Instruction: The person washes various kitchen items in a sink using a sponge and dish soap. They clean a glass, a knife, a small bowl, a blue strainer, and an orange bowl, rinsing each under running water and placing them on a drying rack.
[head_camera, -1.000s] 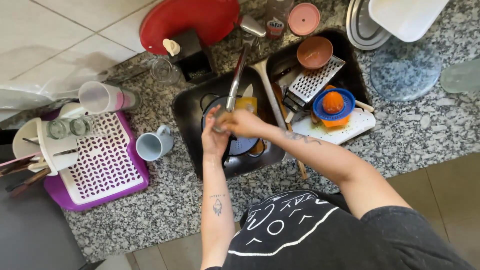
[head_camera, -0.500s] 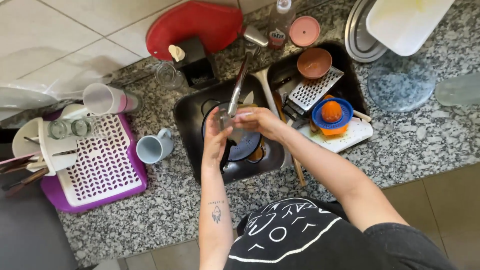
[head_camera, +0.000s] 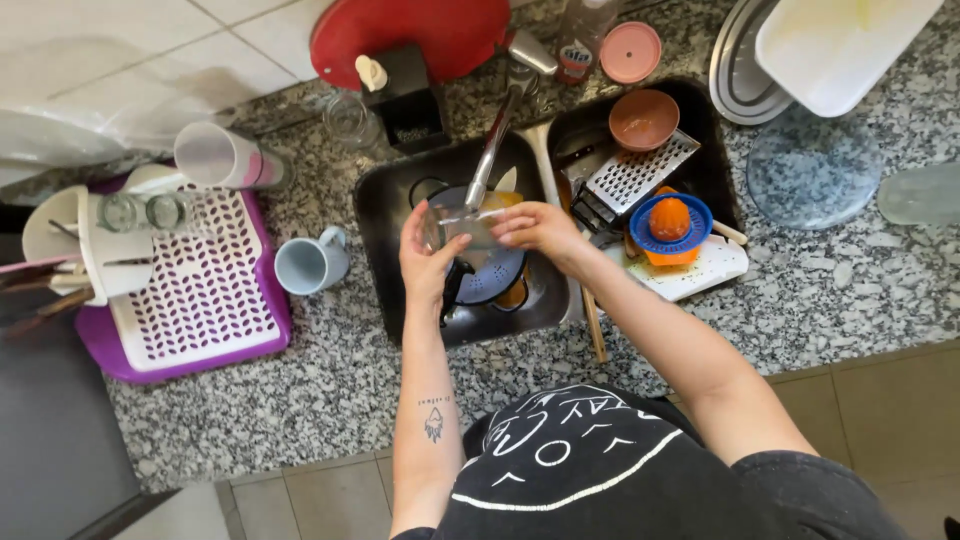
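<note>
Over the left basin of a dark double sink (head_camera: 375, 215) both my hands hold a clear drinking glass (head_camera: 462, 226) lying on its side under the metal tap (head_camera: 492, 140). My left hand (head_camera: 425, 262) cups its base end from the left. My right hand (head_camera: 535, 228) is at its mouth end, fingers on the rim. Below the glass lies a blue colander (head_camera: 495, 275) in the basin.
A pale blue mug (head_camera: 308, 265) lies beside a purple drying rack (head_camera: 195, 300) with glasses and cutlery at the left. The right basin holds a grater (head_camera: 635, 175), a brown bowl (head_camera: 643, 118) and an orange-and-blue juicer (head_camera: 670, 222). A red board (head_camera: 420, 30) and white tray (head_camera: 835, 50) sit behind.
My hands have lifted from low in the basin up to the tap, and the clear glass now shows between them, turned on its side.
</note>
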